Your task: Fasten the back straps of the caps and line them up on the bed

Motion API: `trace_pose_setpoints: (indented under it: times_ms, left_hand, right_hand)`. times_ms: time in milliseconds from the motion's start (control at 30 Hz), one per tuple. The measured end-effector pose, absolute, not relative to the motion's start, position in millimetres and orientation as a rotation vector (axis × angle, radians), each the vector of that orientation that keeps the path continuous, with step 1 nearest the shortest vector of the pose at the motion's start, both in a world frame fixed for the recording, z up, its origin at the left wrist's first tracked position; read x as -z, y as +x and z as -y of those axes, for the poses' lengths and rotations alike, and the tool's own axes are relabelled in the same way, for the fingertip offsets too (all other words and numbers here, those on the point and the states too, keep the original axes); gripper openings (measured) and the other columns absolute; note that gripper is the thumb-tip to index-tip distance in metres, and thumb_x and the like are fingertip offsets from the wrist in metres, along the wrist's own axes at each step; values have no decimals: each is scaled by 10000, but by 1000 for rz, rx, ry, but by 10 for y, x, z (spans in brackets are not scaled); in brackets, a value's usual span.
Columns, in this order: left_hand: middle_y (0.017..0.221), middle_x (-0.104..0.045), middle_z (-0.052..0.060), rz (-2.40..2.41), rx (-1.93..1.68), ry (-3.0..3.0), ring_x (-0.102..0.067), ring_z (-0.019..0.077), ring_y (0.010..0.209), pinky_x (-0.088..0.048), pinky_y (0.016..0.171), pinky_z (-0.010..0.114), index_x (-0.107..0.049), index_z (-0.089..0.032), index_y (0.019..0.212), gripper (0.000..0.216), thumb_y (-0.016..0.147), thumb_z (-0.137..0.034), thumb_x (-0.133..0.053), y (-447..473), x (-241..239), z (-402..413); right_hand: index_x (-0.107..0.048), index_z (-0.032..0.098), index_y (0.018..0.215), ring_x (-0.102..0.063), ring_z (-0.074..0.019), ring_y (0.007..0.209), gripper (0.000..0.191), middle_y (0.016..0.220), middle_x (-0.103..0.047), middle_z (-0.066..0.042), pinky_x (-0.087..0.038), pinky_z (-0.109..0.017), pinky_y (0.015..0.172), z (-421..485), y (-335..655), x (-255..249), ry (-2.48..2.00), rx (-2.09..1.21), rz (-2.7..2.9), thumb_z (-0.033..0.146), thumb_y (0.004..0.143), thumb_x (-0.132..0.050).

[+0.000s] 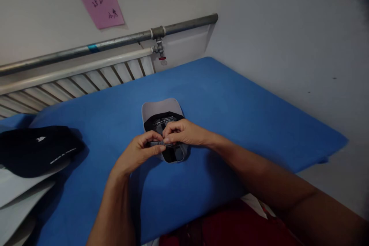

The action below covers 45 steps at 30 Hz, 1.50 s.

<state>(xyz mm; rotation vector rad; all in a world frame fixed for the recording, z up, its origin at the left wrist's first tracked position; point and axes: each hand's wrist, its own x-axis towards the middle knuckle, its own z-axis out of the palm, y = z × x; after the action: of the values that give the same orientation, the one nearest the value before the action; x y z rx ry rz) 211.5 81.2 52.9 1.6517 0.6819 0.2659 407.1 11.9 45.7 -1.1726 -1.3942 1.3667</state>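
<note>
A grey baseball cap [160,109] lies upside down on the blue table, its brim toward the wall and its dark inside showing. My left hand [141,149] comes from the lower left, thumb and index finger pinched on the grey strap at the cap's back edge. From the right, my right hand [179,132] reaches over the cap's opening, fingertips closed on the same strap close to the left fingertips. Both hands meet over the cap; the small part between the fingertips is mostly hidden.
Stacked caps, the top one navy with white brims below [37,150], stand at the left on the blue table [230,100]. Behind it are a white radiator [95,78], a metal pipe [123,41] and a valve [159,48]. A pink note [100,4] hangs on the wall.
</note>
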Motion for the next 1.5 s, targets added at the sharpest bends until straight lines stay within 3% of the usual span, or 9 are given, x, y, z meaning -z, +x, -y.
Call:
trace_pose_setpoints:
  times_ms: [167,300,433,567,800,1033,1167,1400,1500]
  left_hand:
    - [757,-601,-25,-708,-328,1586,-523,99,710,-416,662,237,-636,-187,839,185,735,-310,-728,2145,-557,-800]
    - [759,-612,-26,-696,-368,1493,-534,92,683,-431,646,229,-624,-180,822,205,701,-289,-750,2154,-573,-796]
    - [751,-594,-23,-707,-383,1505,-520,92,664,-430,615,225,-625,-177,864,197,725,-269,-728,2132,-546,-821]
    - [755,-598,-24,-650,-429,1471,-523,97,668,-430,608,225,-589,-196,947,213,769,-250,-692,2126,-496,-853]
    - [692,-563,-22,-662,-409,1489,-514,118,646,-431,609,250,-610,-210,789,32,774,-213,-638,2125,-536,-844]
    - [698,-542,-23,-709,-394,1517,-471,113,663,-400,635,247,-626,-208,740,110,772,-303,-672,2119,-535,-832]
    - [662,-521,-27,-729,-407,1503,-449,107,650,-378,631,241,-608,-197,687,119,753,-263,-681,2122,-538,-832]
    - [852,-643,23,-652,-396,1424,-541,147,712,-453,701,306,-548,-200,650,101,741,-186,-589,2067,-547,-845]
    - [844,-650,22,-670,-398,1420,-552,148,709,-466,703,312,-541,-205,648,104,744,-176,-571,2067,-558,-844]
  right_hand:
    - [-631,178,849,-507,-91,685,196,757,-558,25,-428,-239,647,-90,4068,-481,-1142,-1171,1483,345,763,-688]
    - [-644,196,975,-508,-100,733,242,848,-565,10,-446,-252,694,-63,4079,-522,-1120,-887,1767,245,746,-706]
    - [-652,180,968,-512,-107,718,186,788,-552,11,-444,-261,699,-65,4068,-507,-1165,-712,1836,190,783,-658]
    - [-645,185,932,-526,-120,742,173,770,-576,16,-448,-272,729,-75,4037,-465,-1171,-652,1776,158,763,-667]
    - [-635,168,929,-561,-134,796,181,840,-623,-13,-460,-285,760,-66,3988,-444,-1088,-539,1780,115,756,-627]
    - [-613,198,930,-575,-142,811,187,852,-615,-12,-476,-300,786,-72,3974,-415,-1054,-514,1831,117,763,-593]
    - [-602,189,929,-559,-136,787,185,860,-606,-17,-470,-286,754,-78,3988,-403,-1054,-477,1887,120,758,-585]
    - [-575,185,894,-544,-137,766,117,838,-612,-13,-450,-278,735,-63,4027,-439,-1161,-506,1940,175,778,-587]
    - [-576,173,917,-542,-131,733,128,833,-617,-15,-445,-265,702,-48,4013,-452,-1195,-494,1961,184,790,-585]
